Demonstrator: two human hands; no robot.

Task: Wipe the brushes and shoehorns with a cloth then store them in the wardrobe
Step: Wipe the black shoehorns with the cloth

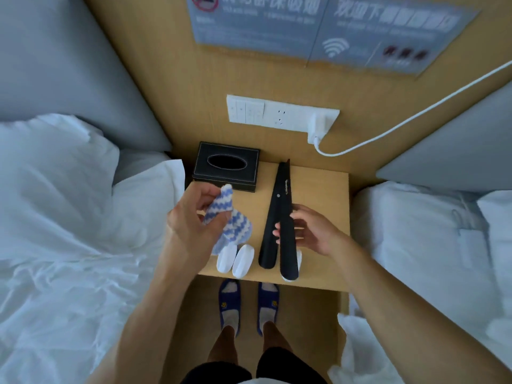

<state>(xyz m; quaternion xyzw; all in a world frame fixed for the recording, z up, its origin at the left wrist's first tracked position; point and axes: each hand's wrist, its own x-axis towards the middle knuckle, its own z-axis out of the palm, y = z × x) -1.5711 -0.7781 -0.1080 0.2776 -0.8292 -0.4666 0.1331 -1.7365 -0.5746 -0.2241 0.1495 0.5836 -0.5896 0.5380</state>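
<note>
Two long black shoehorns [279, 217] lie side by side on the wooden bedside table [321, 189], pointing away from me. My right hand [307, 231] grips them at mid-length, fingertips curled over their left edge. My left hand [191, 217] holds a blue and white zigzag cloth [230, 220] just above the table's left part. Two white brushes [235, 259] sit under the cloth near the front edge. A third white brush [293, 275] peeks out from beneath the shoehorns' wide ends.
A black tissue box [227, 167] stands at the table's back left. On the wood wall above are a socket panel with a white charger [318, 128] and cable. Beds with white bedding [69, 203] flank the table on both sides. My slippered feet [249, 306] stand below.
</note>
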